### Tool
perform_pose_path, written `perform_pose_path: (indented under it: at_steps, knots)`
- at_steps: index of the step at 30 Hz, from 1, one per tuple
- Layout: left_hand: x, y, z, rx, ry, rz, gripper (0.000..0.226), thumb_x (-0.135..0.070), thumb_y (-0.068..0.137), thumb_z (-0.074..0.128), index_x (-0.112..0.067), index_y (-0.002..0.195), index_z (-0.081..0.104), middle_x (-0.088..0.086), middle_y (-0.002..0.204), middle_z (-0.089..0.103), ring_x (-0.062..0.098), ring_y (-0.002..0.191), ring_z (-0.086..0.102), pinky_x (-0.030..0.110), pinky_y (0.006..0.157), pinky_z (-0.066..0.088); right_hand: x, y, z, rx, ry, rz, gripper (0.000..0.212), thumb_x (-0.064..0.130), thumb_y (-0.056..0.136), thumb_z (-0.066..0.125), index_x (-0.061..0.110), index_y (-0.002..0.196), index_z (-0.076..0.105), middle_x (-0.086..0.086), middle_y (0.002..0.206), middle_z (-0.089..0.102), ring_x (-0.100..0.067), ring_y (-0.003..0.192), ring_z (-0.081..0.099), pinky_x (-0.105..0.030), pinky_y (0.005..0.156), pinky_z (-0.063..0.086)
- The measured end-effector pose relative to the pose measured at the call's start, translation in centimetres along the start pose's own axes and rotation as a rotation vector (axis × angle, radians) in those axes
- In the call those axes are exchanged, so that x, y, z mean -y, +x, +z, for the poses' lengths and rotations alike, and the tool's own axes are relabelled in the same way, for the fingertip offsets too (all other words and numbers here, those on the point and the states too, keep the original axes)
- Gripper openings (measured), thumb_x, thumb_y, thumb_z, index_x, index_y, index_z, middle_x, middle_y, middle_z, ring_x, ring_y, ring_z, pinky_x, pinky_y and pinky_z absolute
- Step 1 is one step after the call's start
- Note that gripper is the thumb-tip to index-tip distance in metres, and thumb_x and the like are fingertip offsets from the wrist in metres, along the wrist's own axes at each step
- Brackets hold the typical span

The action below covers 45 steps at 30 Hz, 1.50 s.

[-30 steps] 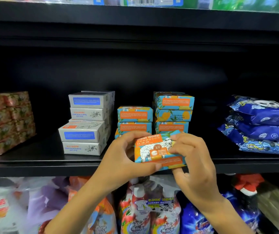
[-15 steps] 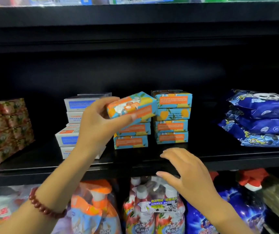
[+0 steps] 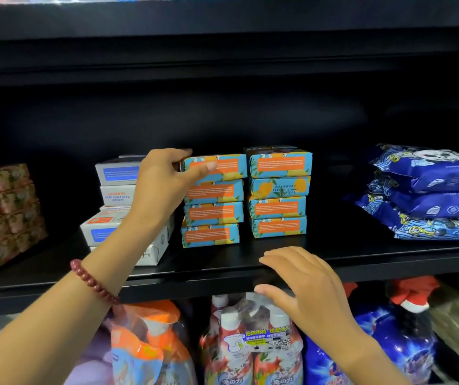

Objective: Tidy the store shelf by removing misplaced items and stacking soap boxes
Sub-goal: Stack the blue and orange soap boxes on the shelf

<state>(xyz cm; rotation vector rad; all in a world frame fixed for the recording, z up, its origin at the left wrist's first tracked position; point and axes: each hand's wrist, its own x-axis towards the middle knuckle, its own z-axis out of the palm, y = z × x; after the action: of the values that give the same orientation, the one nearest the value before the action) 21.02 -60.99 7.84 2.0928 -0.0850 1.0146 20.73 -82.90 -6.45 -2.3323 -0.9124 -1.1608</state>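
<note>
Gripping left edge of top soap box (image 3: 231, 168).

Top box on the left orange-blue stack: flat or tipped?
Flat: top box lies level on its stack; left hand grips its end.

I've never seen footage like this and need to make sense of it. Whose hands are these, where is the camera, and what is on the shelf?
There is no machine here. A person wears one wide-angle camera on the head, looking forward and down, so both arms enter from the bottom of the picture. The left hand grips the top soap box of a blue-and-orange stack four boxes high. A second stack of four stands beside it. The right hand lies open at the front edge of the black shelf, holding nothing. The shelf also holds white boxes, reddish packs at the left and blue bags at the right. Bottles stand on the level below.
</note>
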Motion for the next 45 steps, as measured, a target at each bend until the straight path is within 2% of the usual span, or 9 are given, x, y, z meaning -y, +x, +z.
perform_pose_path:
  at_steps: [6, 10, 13, 17, 24, 34, 38, 41, 45]
  knots:
    - [0.8, 0.2, 0.8, -0.035, 0.045, 0.054, 0.045, -0.035, 0.086, 0.065, -0.014, 0.125, 0.059, 0.001, 0.116, 0.064, 0.007, 0.096, 0.059, 0.013, 0.073, 0.046, 0.2, 0.1, -0.3, 0.052, 0.033, 0.020, 0.043, 0.055, 0.081, 0.049, 0.023, 0.102, 0.067, 0.011, 0.102, 0.065, -0.007, 0.096, 0.060, -0.024, 0.078, 0.050]
    - [1.3, -0.9, 1.2, -0.078, 0.116, 0.097, 0.047, -0.035, 0.088, 0.064, -0.016, 0.129, 0.054, 0.003, 0.127, 0.058, 0.018, 0.115, 0.056, 0.041, 0.094, 0.050, 0.0, 0.9, -1.4, 0.029, 0.193, 0.050, 0.041, 0.051, 0.081, 0.053, 0.021, 0.105, 0.067, 0.013, 0.105, 0.063, -0.004, 0.101, 0.056, -0.020, 0.085, 0.048]
    - [1.1, -3.8, 1.1, -0.244, 0.166, 0.321, 0.039, -0.033, 0.086, 0.063, -0.012, 0.119, 0.060, 0.004, 0.125, 0.059, 0.017, 0.117, 0.053, 0.028, 0.101, 0.041, -1.0, 3.4, -3.3, -0.133, 0.267, 0.099, 0.041, 0.042, 0.082, 0.059, 0.014, 0.110, 0.065, 0.007, 0.110, 0.061, -0.008, 0.107, 0.054, -0.013, 0.094, 0.038]
    - [1.6, -8.2, 2.3, -0.159, 0.155, 0.442, 0.022, -0.029, 0.085, 0.058, -0.011, 0.092, 0.068, -0.001, 0.096, 0.069, 0.014, 0.093, 0.060, 0.023, 0.082, 0.044, -2.7, 7.8, -5.4, -0.243, 0.108, 0.107, 0.046, 0.030, 0.082, 0.065, 0.008, 0.122, 0.056, -0.004, 0.123, 0.057, -0.015, 0.118, 0.047, -0.012, 0.098, 0.030]
    - [3.8, -10.5, 3.9, 0.230, 0.407, 0.319, 0.036, -0.052, 0.083, 0.041, -0.030, 0.080, 0.069, -0.015, 0.078, 0.068, 0.012, 0.078, 0.064, 0.027, 0.057, 0.049, -3.9, 12.2, -4.9, 0.092, -0.147, 0.115, 0.068, 0.031, 0.084, 0.067, 0.012, 0.140, 0.036, -0.006, 0.139, 0.042, -0.020, 0.132, 0.031, -0.032, 0.105, 0.029]
    - [3.7, -10.4, 3.7, 0.207, 0.373, 0.268, 0.043, -0.062, 0.080, 0.038, -0.033, 0.084, 0.070, -0.017, 0.083, 0.070, 0.006, 0.081, 0.064, 0.027, 0.061, 0.050, -3.1, 9.8, -5.1, -0.291, -0.168, -0.082, 0.032, 0.011, 0.081, 0.064, 0.000, 0.110, 0.059, -0.014, 0.108, 0.057, -0.021, 0.105, 0.044, -0.027, 0.077, 0.043]
    - [2.1, -10.1, 3.1, 0.089, -0.202, 0.024, 0.029, -0.052, 0.080, 0.062, -0.026, 0.082, 0.073, -0.018, 0.082, 0.072, -0.003, 0.079, 0.066, 0.016, 0.070, 0.050, -1.3, 7.2, -6.1, -0.413, -0.126, -0.244, 0.027, 0.005, 0.089, 0.052, -0.008, 0.111, 0.060, -0.017, 0.106, 0.055, -0.027, 0.103, 0.048, -0.022, 0.094, 0.037]
    - [-0.1, -9.5, 2.3, 0.208, -0.680, -0.257, 0.039, -0.050, 0.076, 0.059, -0.012, 0.078, 0.070, 0.002, 0.073, 0.073, 0.011, 0.069, 0.070, 0.020, 0.061, 0.055, 0.2, 5.7, -5.8, -0.480, -0.098, -0.396, 0.021, 0.006, 0.094, 0.052, -0.006, 0.108, 0.063, -0.012, 0.106, 0.052, -0.029, 0.100, 0.053, -0.031, 0.096, 0.043]
    - [-0.8, -9.8, 1.8, 0.397, -0.840, -0.317, 0.039, -0.047, 0.065, 0.074, -0.011, 0.080, 0.075, 0.007, 0.084, 0.073, 0.018, 0.075, 0.070, 0.025, 0.059, 0.055, 1.1, 4.6, -4.3, -0.520, -0.081, -0.497, 0.024, 0.005, 0.086, 0.067, 0.001, 0.109, 0.058, -0.010, 0.105, 0.054, -0.027, 0.096, 0.056, -0.035, 0.083, 0.051]
